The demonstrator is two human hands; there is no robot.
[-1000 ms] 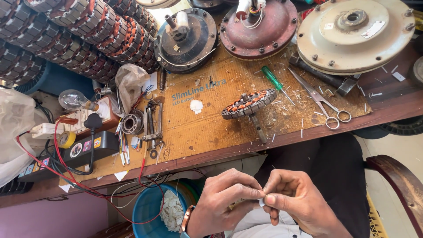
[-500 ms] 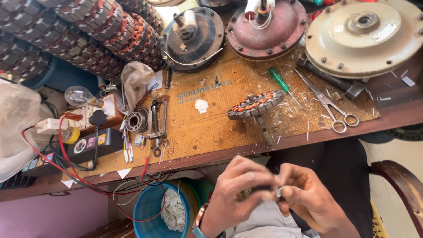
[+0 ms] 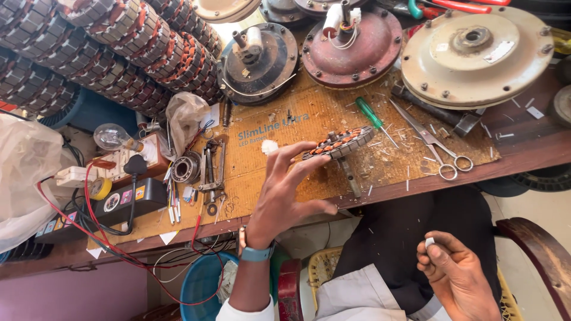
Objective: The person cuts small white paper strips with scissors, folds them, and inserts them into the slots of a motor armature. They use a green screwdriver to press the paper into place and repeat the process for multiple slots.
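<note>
My left hand (image 3: pixel 285 190) reaches out over the bench with fingers spread, its fingertips close to a round copper-wound stator (image 3: pixel 342 142) that stands on its shaft on the brown cardboard sheet (image 3: pixel 262 128). It holds nothing. My right hand (image 3: pixel 455 270) stays low over my lap, pinching a small white piece (image 3: pixel 429 241) between thumb and forefinger.
A green-handled screwdriver (image 3: pixel 370 116) and scissors (image 3: pixel 437 148) lie right of the stator. Round fan motor housings (image 3: pixel 476 53) (image 3: pixel 351 47) (image 3: pixel 259 56) crowd the bench's far side. Stacked stators (image 3: pixel 101 41) fill the back left. A bulb (image 3: pixel 113 138), wires and a tester box (image 3: pixel 116 202) sit left.
Both hands were together over my lap, working the small white piece. My left hand has let go and moved up to the stator; the right hand keeps the piece.
</note>
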